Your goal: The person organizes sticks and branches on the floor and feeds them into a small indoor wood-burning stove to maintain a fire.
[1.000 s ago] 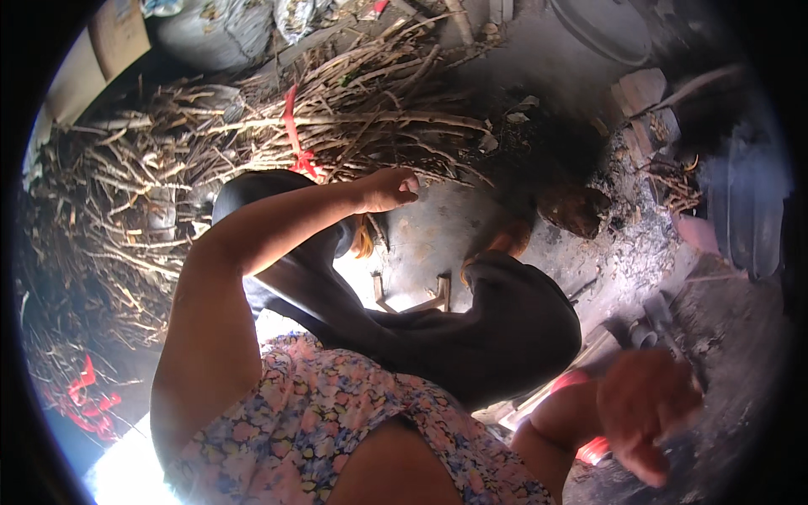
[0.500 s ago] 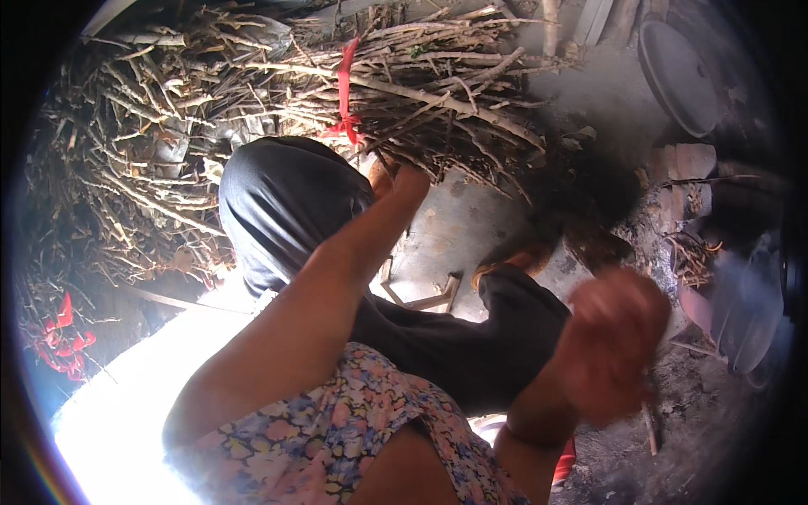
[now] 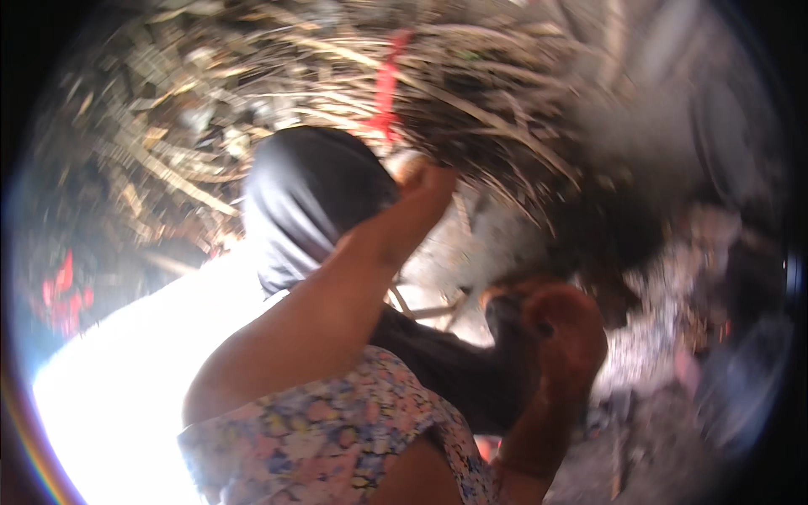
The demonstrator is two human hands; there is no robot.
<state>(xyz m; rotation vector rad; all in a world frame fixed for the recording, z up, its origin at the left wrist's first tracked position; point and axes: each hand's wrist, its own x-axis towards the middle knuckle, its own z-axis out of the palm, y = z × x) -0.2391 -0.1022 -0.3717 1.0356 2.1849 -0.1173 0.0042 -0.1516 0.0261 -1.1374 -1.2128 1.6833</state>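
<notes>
My left hand (image 3: 427,175) reaches past my dark-trousered knee (image 3: 316,185) to the near edge of a bundle of thin dry sticks (image 3: 480,109). A red strip (image 3: 386,88) is tied round that bundle. The fingers of this hand are mostly hidden, so whether they grip a stick does not show. My right hand (image 3: 566,337) is raised over my other leg, bent at the wrist. Its fingers look curled but are smeared by motion, and nothing can be made out in them.
Loose brushwood (image 3: 168,143) spreads across the far left. Red strips (image 3: 63,295) lie at the left edge. A small wooden frame (image 3: 433,310) stands on the floor between my legs. At the right are a grey round lid (image 3: 732,143), ash-covered ground (image 3: 648,438) and a blurred, hazy translucent thing (image 3: 745,379).
My right hand has moved left and slightly up, in over my leg. The left hand stays by the stick bundle. The whole view has shifted and blurred.
</notes>
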